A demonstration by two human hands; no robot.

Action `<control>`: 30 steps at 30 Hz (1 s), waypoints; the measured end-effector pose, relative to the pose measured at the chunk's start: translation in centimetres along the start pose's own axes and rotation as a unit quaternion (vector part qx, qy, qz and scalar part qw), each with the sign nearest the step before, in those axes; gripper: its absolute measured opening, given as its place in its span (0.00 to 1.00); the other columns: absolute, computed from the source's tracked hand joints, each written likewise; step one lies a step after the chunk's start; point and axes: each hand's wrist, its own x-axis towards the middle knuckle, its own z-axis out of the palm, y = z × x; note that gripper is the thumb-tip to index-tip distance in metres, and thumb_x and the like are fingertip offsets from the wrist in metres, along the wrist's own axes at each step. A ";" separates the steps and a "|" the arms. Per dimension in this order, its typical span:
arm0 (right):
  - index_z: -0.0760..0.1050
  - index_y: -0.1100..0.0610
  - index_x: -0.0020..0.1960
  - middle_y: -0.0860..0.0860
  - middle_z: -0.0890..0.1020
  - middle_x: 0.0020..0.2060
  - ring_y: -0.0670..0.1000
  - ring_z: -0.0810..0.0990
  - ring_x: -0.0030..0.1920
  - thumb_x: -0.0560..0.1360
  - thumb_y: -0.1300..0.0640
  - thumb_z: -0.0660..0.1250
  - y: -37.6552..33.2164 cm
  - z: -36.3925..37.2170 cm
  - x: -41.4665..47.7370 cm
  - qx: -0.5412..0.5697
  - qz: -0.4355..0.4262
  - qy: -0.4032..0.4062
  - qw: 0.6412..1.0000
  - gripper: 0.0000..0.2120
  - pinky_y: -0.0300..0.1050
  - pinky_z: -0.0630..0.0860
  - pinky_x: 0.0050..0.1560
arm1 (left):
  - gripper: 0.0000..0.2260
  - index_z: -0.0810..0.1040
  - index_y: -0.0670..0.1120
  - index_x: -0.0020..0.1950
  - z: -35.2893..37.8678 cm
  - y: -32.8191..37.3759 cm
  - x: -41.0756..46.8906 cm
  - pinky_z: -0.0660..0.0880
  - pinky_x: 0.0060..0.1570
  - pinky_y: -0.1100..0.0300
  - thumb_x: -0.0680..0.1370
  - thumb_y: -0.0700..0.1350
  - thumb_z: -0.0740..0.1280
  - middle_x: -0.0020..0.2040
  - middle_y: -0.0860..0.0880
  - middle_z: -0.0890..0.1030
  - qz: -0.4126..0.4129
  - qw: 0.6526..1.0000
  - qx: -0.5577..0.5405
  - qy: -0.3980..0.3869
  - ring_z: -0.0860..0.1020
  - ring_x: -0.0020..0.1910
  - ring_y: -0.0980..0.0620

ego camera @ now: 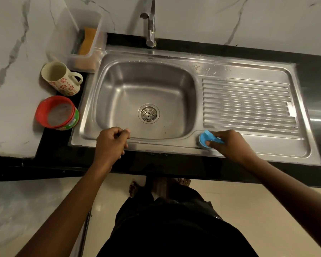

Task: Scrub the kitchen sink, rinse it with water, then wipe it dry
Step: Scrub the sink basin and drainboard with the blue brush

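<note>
A stainless steel sink (119, 86) with a round drain (148, 113) and a ribbed drainboard (246, 104) is set in a black counter. My right hand (230, 143) grips a blue-handled scrubber (205, 139) and presses it on the sink's front rim, between the basin and the drainboard. At the basin's front left rim my left hand (111, 143) hovers with its fingers curled, holding nothing. The tap (150, 25) stands at the back, with no water running.
Left of the sink stand a red tub of cleaning paste (57, 113) and a floral mug (60, 77). A clear plastic box (82, 43) behind them holds an orange sponge (87, 40). Marble wall behind, black counter edge (156, 167) in front.
</note>
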 end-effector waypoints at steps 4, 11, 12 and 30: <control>0.79 0.46 0.70 0.43 0.85 0.48 0.38 0.81 0.42 0.80 0.44 0.71 -4.1 3.9 0.4 0.052 -0.044 -0.020 0.998 0.20 0.36 0.75 0.43 | 0.13 0.82 0.42 0.44 0.8 0.2 -0.4 0.74 0.30 0.56 0.83 0.49 0.69 0.31 0.45 0.80 -0.001 1.000 -0.001 -0.006 0.75 0.27 0.48; 0.79 0.46 0.69 0.45 0.86 0.47 0.42 0.84 0.44 0.79 0.43 0.71 -6.9 5.8 1.2 0.074 -0.082 -0.070 0.991 0.20 0.47 0.83 0.53 | 0.13 0.82 0.43 0.43 2.2 0.9 -0.9 0.74 0.30 0.55 0.83 0.50 0.68 0.32 0.46 0.81 0.023 0.999 0.024 -0.041 0.76 0.27 0.50; 0.80 0.45 0.68 0.44 0.86 0.46 0.41 0.84 0.43 0.79 0.42 0.71 -5.2 4.4 1.0 0.057 -0.076 -0.062 0.994 0.19 0.42 0.82 0.51 | 0.13 0.82 0.43 0.43 2.3 1.0 -0.9 0.75 0.30 0.55 0.83 0.50 0.68 0.31 0.46 0.81 0.025 0.999 0.024 -0.042 0.76 0.27 0.50; 0.86 0.55 0.59 0.42 0.83 0.38 0.39 0.79 0.34 0.77 0.51 0.76 -4.8 3.5 1.0 0.115 -0.090 -0.075 0.987 0.13 0.40 0.73 0.44 | 0.13 0.81 0.41 0.44 4.0 2.3 -1.1 0.75 0.31 0.55 0.83 0.48 0.68 0.33 0.44 0.81 0.046 0.995 0.047 -0.069 0.77 0.28 0.49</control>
